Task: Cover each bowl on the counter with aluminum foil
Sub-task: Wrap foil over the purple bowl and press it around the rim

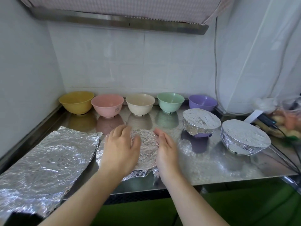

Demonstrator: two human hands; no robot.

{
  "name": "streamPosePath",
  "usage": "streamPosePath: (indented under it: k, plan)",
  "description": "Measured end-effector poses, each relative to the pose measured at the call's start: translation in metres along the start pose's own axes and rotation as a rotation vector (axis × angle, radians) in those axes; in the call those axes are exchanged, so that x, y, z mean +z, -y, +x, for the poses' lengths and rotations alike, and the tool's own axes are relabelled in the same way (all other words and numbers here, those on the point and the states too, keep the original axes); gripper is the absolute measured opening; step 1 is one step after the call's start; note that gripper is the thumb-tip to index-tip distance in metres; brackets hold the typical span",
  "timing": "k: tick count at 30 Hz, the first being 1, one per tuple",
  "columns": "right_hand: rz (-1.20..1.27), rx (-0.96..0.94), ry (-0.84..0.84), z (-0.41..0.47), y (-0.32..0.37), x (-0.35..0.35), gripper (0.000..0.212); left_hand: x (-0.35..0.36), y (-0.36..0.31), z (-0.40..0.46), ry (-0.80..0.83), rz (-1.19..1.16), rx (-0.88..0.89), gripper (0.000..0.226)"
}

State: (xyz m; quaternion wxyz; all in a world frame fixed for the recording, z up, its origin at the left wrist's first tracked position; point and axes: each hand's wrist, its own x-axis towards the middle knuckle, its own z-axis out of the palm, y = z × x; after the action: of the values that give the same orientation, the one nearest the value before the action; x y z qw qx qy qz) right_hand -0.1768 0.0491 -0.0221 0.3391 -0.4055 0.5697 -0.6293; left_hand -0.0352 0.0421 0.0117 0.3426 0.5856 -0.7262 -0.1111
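A foil-wrapped bowl (pixel 146 144) sits at the counter's front middle. My left hand (pixel 121 148) lies over its left side with fingers spread and slightly bent. My right hand (pixel 166 149) presses flat against its right side. Along the back wall stand uncovered bowls: yellow (pixel 76 101), pink (pixel 107 105), cream (pixel 140 103), green (pixel 170 101) and purple (pixel 202 102). Two foil-covered bowls stand to the right: a purple one (pixel 201 122) and another (pixel 244 138) fully wrapped.
Loose crinkled foil sheets (pixel 45 157) lie on the left of the steel counter (pixel 203 163). A plastic bag of food (pixel 285 118) and black cables (pixel 286 154) sit at the right edge. A range hood (pixel 114 20) hangs overhead.
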Motion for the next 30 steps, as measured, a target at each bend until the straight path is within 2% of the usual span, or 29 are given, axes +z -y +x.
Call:
streamPosePath:
  k: [2,4,6,9,12,17,22,24,26,30]
  plan:
    - [0.012,0.021,-0.005,0.000,0.001,-0.002,0.033,0.005,-0.008,-0.018,0.012,0.105,-0.002,0.069]
    - [0.027,0.043,0.013,-0.003,0.004,-0.001,0.032,0.009,-0.008,-0.025,0.035,0.182,-0.033,0.077]
    - [0.084,0.077,0.006,-0.005,0.003,0.000,0.031,0.010,-0.004,-0.020,0.061,0.168,-0.088,0.078]
    - [0.196,0.137,-0.046,-0.009,0.001,0.004,0.031,0.009,-0.004,-0.012,0.084,0.197,-0.091,0.079]
    - [0.205,0.169,-0.042,-0.016,0.002,0.004,0.034,0.006,-0.005,-0.013,0.063,0.148,-0.078,0.072]
    - [0.041,0.070,0.023,-0.006,0.011,-0.012,0.035,0.001,-0.001,-0.010,0.101,0.133,0.020,0.060]
    - [-0.191,-0.056,0.172,0.004,0.014,-0.018,0.045,-0.003,0.008,-0.002,0.130,0.070,0.120,0.066]
    - [-0.227,-0.064,0.175,0.002,0.011,-0.017,0.045,-0.002,0.006,-0.009,0.064,0.093,0.102,0.076]
    - [-0.210,-0.046,0.153,0.000,0.009,-0.018,0.043,0.001,0.000,-0.022,0.026,0.093,0.063,0.095]
    - [-0.165,0.006,0.140,0.002,0.008,-0.019,0.041,0.006,0.003,-0.032,0.072,0.100,0.094,0.137]
